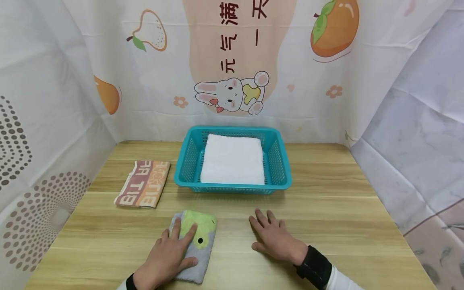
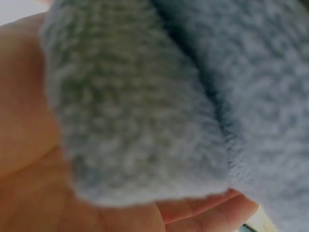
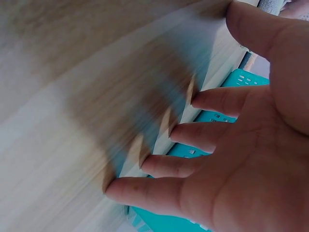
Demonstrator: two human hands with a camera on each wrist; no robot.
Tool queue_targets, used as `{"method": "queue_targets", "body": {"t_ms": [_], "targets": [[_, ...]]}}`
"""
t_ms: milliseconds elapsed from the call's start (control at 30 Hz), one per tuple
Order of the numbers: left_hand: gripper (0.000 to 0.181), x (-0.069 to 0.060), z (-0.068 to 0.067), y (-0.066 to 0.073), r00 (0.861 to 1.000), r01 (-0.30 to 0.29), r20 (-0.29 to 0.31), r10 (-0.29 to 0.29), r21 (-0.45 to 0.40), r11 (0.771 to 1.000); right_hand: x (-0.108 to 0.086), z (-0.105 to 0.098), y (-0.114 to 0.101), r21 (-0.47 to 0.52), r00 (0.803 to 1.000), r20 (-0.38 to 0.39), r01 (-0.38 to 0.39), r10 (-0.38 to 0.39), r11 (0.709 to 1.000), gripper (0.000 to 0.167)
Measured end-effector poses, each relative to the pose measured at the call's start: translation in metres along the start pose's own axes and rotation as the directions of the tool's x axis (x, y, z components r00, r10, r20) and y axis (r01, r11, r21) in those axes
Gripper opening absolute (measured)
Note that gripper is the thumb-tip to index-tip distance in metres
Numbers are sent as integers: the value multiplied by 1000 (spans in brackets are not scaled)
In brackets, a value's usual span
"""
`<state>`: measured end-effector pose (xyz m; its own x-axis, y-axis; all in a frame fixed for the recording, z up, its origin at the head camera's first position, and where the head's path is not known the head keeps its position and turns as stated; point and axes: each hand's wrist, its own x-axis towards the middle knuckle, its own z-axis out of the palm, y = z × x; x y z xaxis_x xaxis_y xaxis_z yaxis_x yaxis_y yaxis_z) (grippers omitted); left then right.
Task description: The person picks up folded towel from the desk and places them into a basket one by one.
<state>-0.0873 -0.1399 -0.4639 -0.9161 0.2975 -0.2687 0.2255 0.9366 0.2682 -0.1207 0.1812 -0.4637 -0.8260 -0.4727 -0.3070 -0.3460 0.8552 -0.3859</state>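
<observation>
The left hand (image 1: 167, 253) rests on a folded gray-and-green towel (image 1: 200, 266) at the near side of the wooden table (image 1: 326, 193), left of center, its fingers spread across the cloth and its thumb lying toward the right. A black dot shows on the towel's green patch, just to the right of the index finger. The left wrist view shows the towel's fuzzy folded edge against the palm, too blurred for finer detail. The right hand (image 1: 273, 237) is to the right, well apart from that towel, palm down with fingers spread and fingertips touching the table; it holds nothing. A black band (image 1: 313, 266) circles the right wrist. At the far side, near the middle, a teal basket (image 1: 232, 187) holds a folded white towel (image 1: 233, 160). To its left lies a folded pink-and-orange towel (image 1: 144, 184) with large letters. Beyond the table hangs a pale curtain (image 1: 152, 88) printed with fruit, flowers and a rabbit.
</observation>
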Motion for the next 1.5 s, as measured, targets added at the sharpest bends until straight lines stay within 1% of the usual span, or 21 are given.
{"method": "queue_targets", "body": {"t_ms": [267, 433, 667, 767, 1000, 1233, 1400, 1500], "targets": [[86, 1, 2, 3, 1000, -5, 15, 5, -14, 1000, -2, 0, 2, -21, 1000, -3, -4, 3, 1000, 72], [86, 3, -2, 5, 1000, 6, 15, -6, 11, 1000, -1, -2, 3, -12, 1000, -2, -3, 3, 1000, 72], [86, 3, -4, 9, 999, 37, 9, -37, 11, 999, 0, -3, 1, -4, 1000, 5, 0, 0, 1000, 72], [86, 3, -6, 9, 999, 32, 8, -32, 9, 999, 1, -2, -1, -4, 1000, 5, -1, 1, 1000, 73], [87, 4, -6, 7, 998, 23, 50, -22, -25, 999, 0, 0, -1, -7, 1000, 20, -2, 2, 1000, 72], [87, 4, -3, 10, 998, 38, 42, -37, -13, 999, 1, -1, 0, -18, 1000, 13, 5, -5, 1000, 72], [86, 4, -5, 11, 999, 17, 44, -17, -3, 1000, 0, -2, 0, -17, 1000, 21, 0, 0, 1000, 73], [86, 5, -6, 12, 999, 8, 53, -8, -11, 1000, 0, -2, 0, -16, 1000, 24, 0, 1, 1000, 72]]}}
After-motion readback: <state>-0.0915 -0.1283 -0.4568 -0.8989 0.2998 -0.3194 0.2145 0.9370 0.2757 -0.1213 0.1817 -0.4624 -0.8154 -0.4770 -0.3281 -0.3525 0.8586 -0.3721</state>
